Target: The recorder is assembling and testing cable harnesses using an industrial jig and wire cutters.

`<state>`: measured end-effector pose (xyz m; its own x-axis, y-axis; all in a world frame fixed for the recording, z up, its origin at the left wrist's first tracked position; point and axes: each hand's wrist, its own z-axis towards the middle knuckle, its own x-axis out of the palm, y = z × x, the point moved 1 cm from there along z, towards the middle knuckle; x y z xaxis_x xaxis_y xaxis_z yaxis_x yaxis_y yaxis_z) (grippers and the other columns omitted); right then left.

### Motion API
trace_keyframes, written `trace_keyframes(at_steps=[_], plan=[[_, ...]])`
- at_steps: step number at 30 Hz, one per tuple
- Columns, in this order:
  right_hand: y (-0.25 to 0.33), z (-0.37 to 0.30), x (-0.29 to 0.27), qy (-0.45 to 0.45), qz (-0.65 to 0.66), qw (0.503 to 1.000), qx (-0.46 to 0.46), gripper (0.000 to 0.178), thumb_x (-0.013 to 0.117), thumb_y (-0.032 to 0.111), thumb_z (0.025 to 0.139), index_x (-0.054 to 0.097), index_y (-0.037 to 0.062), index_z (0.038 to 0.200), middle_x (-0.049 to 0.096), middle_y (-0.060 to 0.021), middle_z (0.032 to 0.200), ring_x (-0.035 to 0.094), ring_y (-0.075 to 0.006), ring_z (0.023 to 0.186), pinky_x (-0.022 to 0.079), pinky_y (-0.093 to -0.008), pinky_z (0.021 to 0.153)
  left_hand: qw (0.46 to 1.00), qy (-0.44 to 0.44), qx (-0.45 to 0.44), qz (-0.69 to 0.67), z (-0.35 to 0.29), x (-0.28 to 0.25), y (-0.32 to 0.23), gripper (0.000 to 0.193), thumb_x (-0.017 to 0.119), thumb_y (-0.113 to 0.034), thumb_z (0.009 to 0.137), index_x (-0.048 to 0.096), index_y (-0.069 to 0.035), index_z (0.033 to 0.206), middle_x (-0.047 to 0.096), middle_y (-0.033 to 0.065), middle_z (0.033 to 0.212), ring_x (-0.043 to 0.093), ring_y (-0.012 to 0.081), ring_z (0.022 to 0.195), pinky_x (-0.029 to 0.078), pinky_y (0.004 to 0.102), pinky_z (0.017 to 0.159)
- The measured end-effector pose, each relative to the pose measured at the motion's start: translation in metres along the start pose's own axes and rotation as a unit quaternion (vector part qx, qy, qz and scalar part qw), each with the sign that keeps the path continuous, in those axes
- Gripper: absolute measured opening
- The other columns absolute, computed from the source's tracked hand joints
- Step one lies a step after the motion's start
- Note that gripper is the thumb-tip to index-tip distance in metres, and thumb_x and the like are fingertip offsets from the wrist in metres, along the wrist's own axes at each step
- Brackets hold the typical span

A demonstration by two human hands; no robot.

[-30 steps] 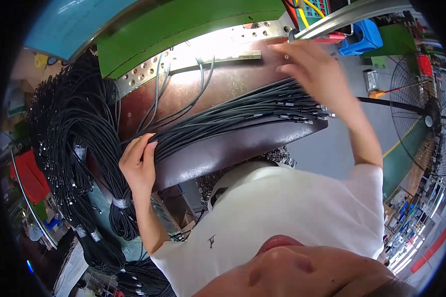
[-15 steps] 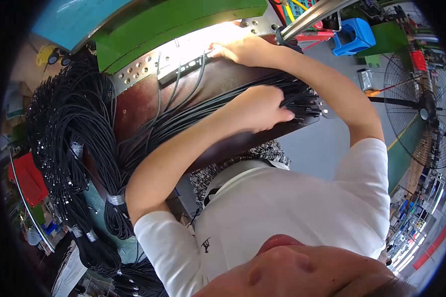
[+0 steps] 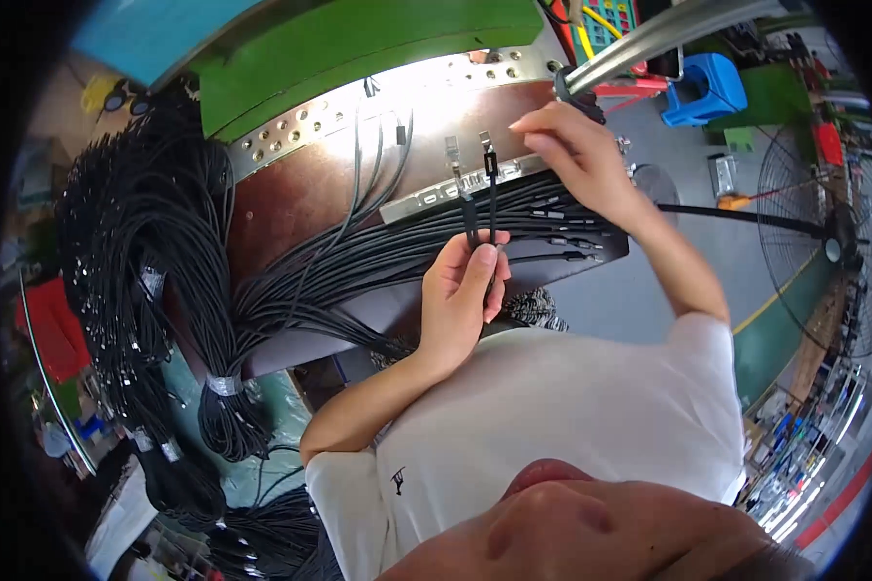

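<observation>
Two thin black cables [image 3: 493, 198] with metal-tipped ends pointing away from me are pinched in my left hand [image 3: 462, 290], close to my body at the bench's near edge. Just beyond the fingers, a slotted metal bar [image 3: 412, 205] lies on the brown bench top [image 3: 291, 189], partly behind the cable ends. My right hand [image 3: 583, 160] hovers to the right of those ends, thumb and fingers apart, nothing visible between them. Below it, a loose bundle of black cables [image 3: 358, 257] runs across the bench, its connector ends at the right.
A green machine beam [image 3: 368, 63] and a plate with holes [image 3: 300, 126] border the bench's far side under a bright light. Thick black cable bundles [image 3: 165, 223] hang at the left. A metal pole [image 3: 649, 48], blue stool [image 3: 707, 89] and fan [image 3: 828, 232] stand right.
My left hand has drawn back toward me and now holds cable ends upright. My right hand has left the lit plate, moving right and nearer. The bar now lies nearer and farther right.
</observation>
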<state>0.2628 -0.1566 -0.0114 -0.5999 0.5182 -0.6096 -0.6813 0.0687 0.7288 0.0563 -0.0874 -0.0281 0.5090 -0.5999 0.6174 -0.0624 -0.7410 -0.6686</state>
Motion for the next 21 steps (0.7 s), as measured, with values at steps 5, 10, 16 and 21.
trace_keyframes(at_steps=[5, 10, 16, 21], plan=[[0.033, -0.019, 0.025, 0.08, 0.241, 0.936, 0.242, 0.029, 0.055, 0.017, 0.093, 0.058, 0.0012, 0.116, 0.056, 0.0005, 0.085, 0.049, -0.0043, 0.081, 0.042, -0.0205, 0.074, 1.0, -0.013, 0.022, -0.003, 0.006, -0.003, 0.0, 0.029, 0.053, -0.021, 0.095, 0.052, -0.005, 0.12, 0.056, 0.0033, 0.08, 0.042, 0.0048, 0.053, 0.032, 0.0174, 0.044], [0.03, 0.0, 0.033, 0.061, 0.381, 0.86, 0.335, 0.031, 0.056, 0.028, 0.093, 0.061, 0.0033, 0.109, 0.057, 0.0031, 0.08, 0.048, -0.0028, 0.068, 0.038, -0.0171, 0.06, 1.0, 0.015, 0.007, 0.023, 0.004, -0.013, 0.0, 0.025, 0.056, -0.016, 0.093, 0.048, -0.002, 0.113, 0.058, 0.0058, 0.082, 0.045, 0.0039, 0.056, 0.035, 0.0173, 0.045], [0.049, -0.009, 0.048, 0.037, 0.326, 0.9, 0.286, 0.036, 0.049, 0.035, 0.096, 0.065, 0.0027, 0.095, 0.059, 0.0017, 0.076, 0.05, -0.0041, 0.068, 0.039, -0.0187, 0.059, 0.997, -0.022, 0.074, 0.004, 0.005, -0.018, -0.004, 0.03, 0.057, -0.015, 0.092, 0.046, -0.003, 0.116, 0.059, 0.0069, 0.083, 0.043, 0.0022, 0.056, 0.034, 0.0163, 0.047], [0.059, -0.014, 0.055, 0.043, 0.359, 0.912, 0.197, 0.039, 0.044, 0.034, 0.098, 0.065, 0.0009, 0.099, 0.063, -0.0015, 0.084, 0.054, -0.0076, 0.077, 0.044, -0.0232, 0.069, 0.997, -0.006, 0.074, 0.026, 0.002, -0.024, 0.007, 0.032, 0.056, -0.014, 0.093, 0.042, -0.003, 0.12, 0.06, 0.0057, 0.084, 0.043, 0.0012, 0.056, 0.032, 0.0151, 0.046]])
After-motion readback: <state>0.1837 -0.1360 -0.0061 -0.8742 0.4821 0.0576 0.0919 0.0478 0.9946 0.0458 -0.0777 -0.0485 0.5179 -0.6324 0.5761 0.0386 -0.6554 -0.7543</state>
